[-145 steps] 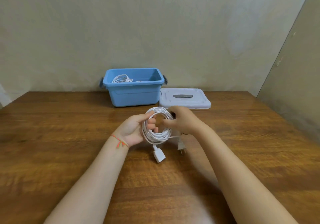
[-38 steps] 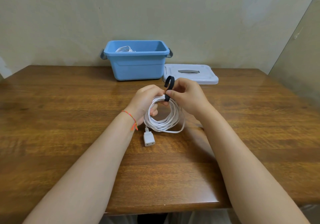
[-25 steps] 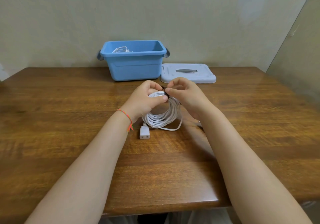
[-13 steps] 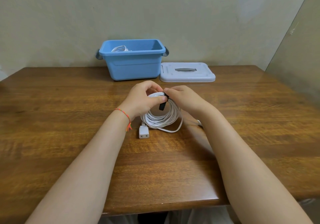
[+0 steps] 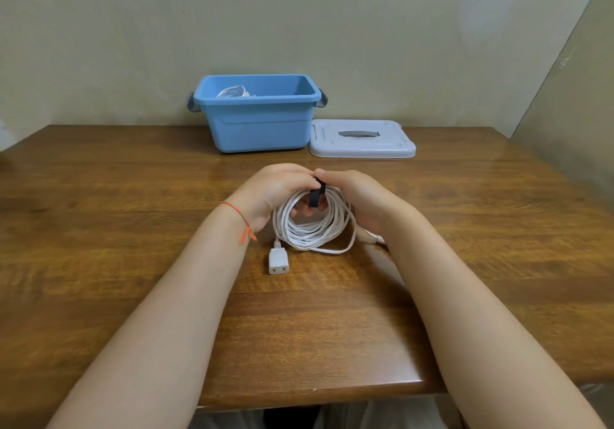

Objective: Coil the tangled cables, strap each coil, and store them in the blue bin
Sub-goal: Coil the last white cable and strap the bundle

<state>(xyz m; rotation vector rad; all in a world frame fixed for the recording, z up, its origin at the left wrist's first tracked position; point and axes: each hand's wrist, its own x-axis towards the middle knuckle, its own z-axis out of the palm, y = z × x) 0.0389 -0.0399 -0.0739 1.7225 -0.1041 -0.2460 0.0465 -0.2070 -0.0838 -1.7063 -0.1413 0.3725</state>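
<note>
Bin (image 5: 257, 129) at table (image 5: 99, 229) rear, against wall; lid (image 5: 362, 139) flat just right of bin; cable (image 5: 232, 91) inside bin, left end; coil (image 5: 314, 226) before bin, between left hand (image 5: 272, 192) and right hand (image 5: 358, 196); socket end (image 5: 277, 261) on table before coil.

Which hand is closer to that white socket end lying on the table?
Left. The left hand grips the white cable coil just above the white socket end; the right hand holds the coil's far side.

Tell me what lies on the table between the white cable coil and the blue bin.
Nothing: the head view shows only bare wooden table between the white cable coil, held by both hands, and the blue bin. The grey lid lies right of the bin.
</note>
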